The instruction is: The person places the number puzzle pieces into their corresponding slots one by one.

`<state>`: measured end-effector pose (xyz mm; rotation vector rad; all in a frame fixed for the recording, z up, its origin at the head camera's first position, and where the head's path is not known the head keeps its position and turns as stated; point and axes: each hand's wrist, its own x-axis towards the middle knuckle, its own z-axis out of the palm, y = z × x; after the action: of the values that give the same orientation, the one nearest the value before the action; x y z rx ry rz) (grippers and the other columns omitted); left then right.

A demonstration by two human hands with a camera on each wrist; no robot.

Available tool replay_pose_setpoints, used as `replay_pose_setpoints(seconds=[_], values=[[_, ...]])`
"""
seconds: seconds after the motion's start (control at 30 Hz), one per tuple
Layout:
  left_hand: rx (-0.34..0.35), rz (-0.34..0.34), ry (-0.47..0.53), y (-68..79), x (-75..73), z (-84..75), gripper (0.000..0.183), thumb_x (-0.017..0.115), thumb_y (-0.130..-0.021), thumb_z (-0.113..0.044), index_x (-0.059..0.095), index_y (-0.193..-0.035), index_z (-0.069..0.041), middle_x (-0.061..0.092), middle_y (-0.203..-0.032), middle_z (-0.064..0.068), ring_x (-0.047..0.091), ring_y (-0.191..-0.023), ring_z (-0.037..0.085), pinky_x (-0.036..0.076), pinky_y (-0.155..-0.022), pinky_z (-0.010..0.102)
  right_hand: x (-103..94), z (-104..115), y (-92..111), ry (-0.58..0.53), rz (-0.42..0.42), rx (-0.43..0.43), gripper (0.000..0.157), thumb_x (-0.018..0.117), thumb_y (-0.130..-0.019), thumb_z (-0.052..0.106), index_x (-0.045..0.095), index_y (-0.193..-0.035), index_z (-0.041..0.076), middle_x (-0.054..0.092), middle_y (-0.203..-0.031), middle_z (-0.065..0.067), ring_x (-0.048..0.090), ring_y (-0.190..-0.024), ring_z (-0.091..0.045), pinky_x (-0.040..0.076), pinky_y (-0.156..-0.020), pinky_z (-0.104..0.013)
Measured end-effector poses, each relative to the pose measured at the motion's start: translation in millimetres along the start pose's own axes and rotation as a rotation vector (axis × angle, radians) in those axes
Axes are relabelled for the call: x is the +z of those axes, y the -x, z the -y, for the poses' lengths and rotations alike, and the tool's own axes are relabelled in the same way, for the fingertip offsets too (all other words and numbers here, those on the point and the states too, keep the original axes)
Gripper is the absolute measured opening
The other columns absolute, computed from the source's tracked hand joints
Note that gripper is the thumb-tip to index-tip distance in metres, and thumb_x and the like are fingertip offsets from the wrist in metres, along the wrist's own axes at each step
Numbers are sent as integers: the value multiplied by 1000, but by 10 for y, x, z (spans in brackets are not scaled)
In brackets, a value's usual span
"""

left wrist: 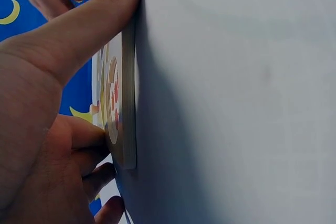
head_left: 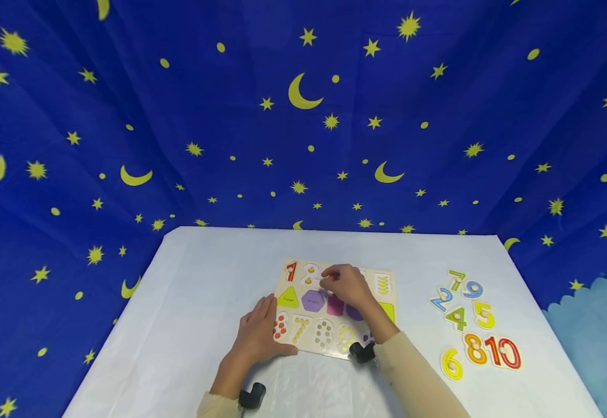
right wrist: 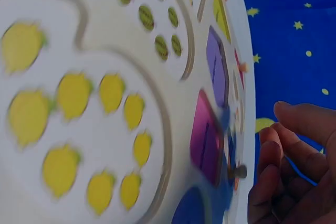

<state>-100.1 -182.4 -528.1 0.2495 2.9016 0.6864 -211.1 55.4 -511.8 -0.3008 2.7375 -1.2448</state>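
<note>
Right hand: fingers loosely bent over the puzzle board, nothing visible between the tips. Left hand: lies flat-ish round the board's near-left corner, fingers along its left edge, thumb at its near edge, grasping nothing.

Risks, my judgement: if my left hand eases off, a push from the right could skid the board. A bent knuckle or trailing sleeve might catch a knob and tip a piece.

The board lies below my right fingers, towards the middle of the desk. A blurred blue piece with a knob is on it, just apart from those fingers, beyond the magenta square; cannot tell whether it is seated. Red 1 occupies the board's far-left corner. Outward, loose numbers, among them green 7 and yellow 6, lie towards the desk's right edge.
</note>
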Motion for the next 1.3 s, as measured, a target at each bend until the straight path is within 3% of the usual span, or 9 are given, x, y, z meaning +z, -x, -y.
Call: replay_pose_setpoints(seconds=[0.5, 0.7, 1.1, 1.3], values=[[-23, 5, 12, 40, -10, -5, 128, 84, -58, -60, 22, -150, 3, 21, -156, 17, 17, -142, 33, 23, -105, 54, -167, -205, 113, 7, -33, 64, 18, 78, -79, 27, 75, -95, 18, 64, -75, 8, 57, -69, -13, 45, -63, -33], [-13, 0, 17, 9, -19, -14, 127, 83, -59, -61, 22, -150, 3, 21, -156, 17, 17, -142, 33, 24, -104, 55, -262, -208, 135, -1, -35, 83, 21, 77, -80, 26, 75, -97, 15, 63, -76, 5, 57, -73, -16, 46, -68, -35], [-18, 9, 20, -15, -29, -25, 128, 83, -58, -61, 20, -151, 2, 20, -157, 16, 17, -143, 32, 23, -105, 54, -426, -311, 199, -7, -38, 165, 27, 75, -82, 27, 72, -103, 11, 63, -81, 1, 56, -68, -17, 46, -63, -33], [-14, 12, 10, 1, -27, -8, 129, 83, -58, -62, 21, -151, 2, 21, -156, 17, 18, -142, 32, 24, -104, 54, -458, -351, 266, 31, -50, 146, 27, 75, -82, 28, 73, -103, 11, 63, -81, 2, 57, -69, -17, 45, -64, -32]])
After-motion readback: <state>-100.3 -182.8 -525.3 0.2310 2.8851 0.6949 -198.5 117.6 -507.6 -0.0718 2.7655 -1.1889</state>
